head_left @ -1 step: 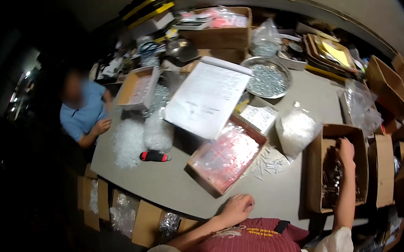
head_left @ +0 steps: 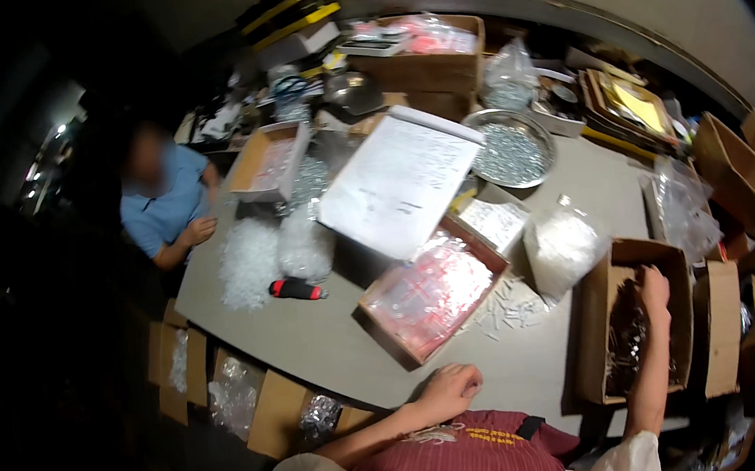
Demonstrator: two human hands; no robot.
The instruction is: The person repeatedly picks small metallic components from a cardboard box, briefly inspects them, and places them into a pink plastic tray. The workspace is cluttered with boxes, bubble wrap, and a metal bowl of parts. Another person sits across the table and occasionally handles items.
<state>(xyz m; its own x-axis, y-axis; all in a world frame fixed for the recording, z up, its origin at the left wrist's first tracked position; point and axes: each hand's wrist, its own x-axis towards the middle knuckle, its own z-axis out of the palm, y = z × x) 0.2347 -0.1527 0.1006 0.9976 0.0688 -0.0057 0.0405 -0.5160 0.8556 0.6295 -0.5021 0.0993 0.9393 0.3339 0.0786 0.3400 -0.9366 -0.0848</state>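
My left hand [head_left: 450, 391] rests at the near edge of the grey table [head_left: 339, 354], its fingers curled in; what they hold, if anything, is hidden. Beyond it sits a shallow box [head_left: 420, 357] filled with clear plastic packets [head_left: 434, 294] showing red and white. My right hand [head_left: 653, 287] reaches inside an open cardboard box [head_left: 594, 337] on the right. Its fingers are closed near the far end, and I cannot make out what is in them. Dark, shiny small pieces [head_left: 626, 338] lie in that box.
A white sheet on a pad [head_left: 400, 183] stands mid-table. Around it are a metal bowl of small hardware [head_left: 511, 153], a bag of white pieces [head_left: 564, 248], loose pale sticks [head_left: 507, 311] and a red-black tool handle [head_left: 296, 289]. A co-worker [head_left: 167, 198] stands at the left.
The view has shifted slightly, so the table's things appear a little farther right. Both hands keep nearly the same places and poses.
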